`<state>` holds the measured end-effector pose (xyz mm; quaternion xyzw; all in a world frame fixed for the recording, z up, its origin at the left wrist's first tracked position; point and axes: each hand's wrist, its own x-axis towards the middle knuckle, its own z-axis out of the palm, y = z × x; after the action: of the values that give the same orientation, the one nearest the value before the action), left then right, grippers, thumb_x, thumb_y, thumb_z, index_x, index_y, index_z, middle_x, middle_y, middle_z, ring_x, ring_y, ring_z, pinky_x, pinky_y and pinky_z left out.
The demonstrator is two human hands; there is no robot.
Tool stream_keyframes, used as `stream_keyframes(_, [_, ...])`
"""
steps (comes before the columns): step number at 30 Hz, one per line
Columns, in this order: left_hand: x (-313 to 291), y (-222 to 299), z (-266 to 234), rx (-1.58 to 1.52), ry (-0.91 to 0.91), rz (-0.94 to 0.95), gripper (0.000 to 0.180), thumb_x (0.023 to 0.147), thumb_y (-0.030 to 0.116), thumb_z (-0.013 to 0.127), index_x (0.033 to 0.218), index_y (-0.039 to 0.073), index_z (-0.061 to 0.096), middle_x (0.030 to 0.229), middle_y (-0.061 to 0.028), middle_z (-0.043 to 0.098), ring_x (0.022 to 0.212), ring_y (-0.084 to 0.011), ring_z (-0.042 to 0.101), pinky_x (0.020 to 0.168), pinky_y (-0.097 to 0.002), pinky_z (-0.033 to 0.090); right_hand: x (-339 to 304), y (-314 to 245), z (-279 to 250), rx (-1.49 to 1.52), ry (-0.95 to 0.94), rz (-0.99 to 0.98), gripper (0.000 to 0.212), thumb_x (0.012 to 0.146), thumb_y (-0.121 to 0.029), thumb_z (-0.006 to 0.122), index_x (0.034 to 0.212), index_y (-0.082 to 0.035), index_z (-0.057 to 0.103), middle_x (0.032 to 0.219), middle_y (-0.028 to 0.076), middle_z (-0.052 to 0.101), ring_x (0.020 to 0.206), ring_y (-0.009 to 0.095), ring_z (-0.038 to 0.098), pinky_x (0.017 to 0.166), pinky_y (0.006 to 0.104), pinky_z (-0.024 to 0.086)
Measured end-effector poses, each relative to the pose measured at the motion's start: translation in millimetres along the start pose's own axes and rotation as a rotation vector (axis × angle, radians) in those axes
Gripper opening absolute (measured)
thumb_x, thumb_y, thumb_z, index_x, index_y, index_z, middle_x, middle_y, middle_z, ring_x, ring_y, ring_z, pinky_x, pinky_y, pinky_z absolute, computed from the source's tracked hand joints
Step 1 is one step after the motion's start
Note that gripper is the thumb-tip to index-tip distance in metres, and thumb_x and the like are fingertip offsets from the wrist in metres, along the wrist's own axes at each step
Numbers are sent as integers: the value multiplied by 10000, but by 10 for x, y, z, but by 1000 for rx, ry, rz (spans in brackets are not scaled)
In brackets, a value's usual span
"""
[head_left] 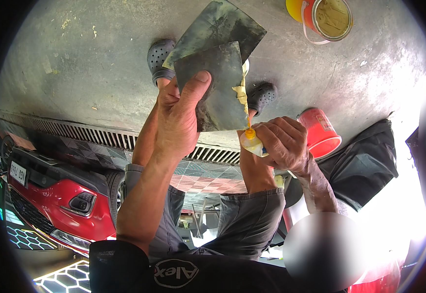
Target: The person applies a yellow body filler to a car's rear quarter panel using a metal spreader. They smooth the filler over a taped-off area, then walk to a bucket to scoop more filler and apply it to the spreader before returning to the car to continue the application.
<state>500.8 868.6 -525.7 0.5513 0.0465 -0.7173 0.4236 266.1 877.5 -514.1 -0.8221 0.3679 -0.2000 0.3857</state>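
My left hand (182, 115) is closed around two thin dark spreader plates, with its thumb pressed flat on the near plate (218, 93). The far plate (222, 24) sticks out behind it at an angle. Pale yellow putty (241, 95) clings along the right edge of the near plate. My right hand (284, 141) grips a small squeeze tube (253, 143) with a yellow-orange tip. That tip points up at the plate's lower right corner, where a thin orange streak shows. My right fingers hide part of the tube.
An open can (313, 22) of tan putty stands on the concrete floor at the far right. A red bucket (317, 128) is beyond my right hand, near a black sheet (364, 166). A drain grate (76, 131) crosses the floor. A red car (59, 202) is at left.
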Motion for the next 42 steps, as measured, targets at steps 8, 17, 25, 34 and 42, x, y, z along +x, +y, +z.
stream_keyframes(8, [-6,-15,67,31,21,31,290,996,260,692,1174,32,716,1063,-30,742,944,-97,682,868,-278,541,-12,11,6,-3,-21,10,412,675,-123,815,1027,-15,631,816,31,681,675,157,660,545,292,523])
stream_keyframes(17, [2,-62,29,71,-2,41,300,970,239,713,1192,38,695,1133,-69,741,996,-158,720,874,-341,583,-45,24,-6,46,-54,26,383,673,-120,799,1006,-6,646,796,37,663,660,166,640,547,296,520])
stream_keyframes(25, [20,-150,-32,39,46,-68,313,998,198,680,1255,19,670,1154,-36,722,1026,-100,668,920,-277,528,-40,40,10,30,-109,62,359,698,-103,777,1013,-12,634,827,53,672,708,201,674,575,325,550])
stream_keyframes(34, [101,-50,-178,-72,116,11,241,968,159,677,1164,18,692,1116,-70,741,1009,-183,714,915,-336,556,-566,409,770,-56,-132,590,549,798,-136,782,1275,-1,546,965,131,629,892,327,618,795,445,514])
stream_keyframes(42, [133,124,-260,-88,258,81,239,945,153,713,1142,19,698,1131,-72,732,1020,-184,703,936,-346,548,-725,998,2241,-52,-3,1130,682,841,-213,716,1428,15,454,1160,241,537,1080,392,525,914,514,432])
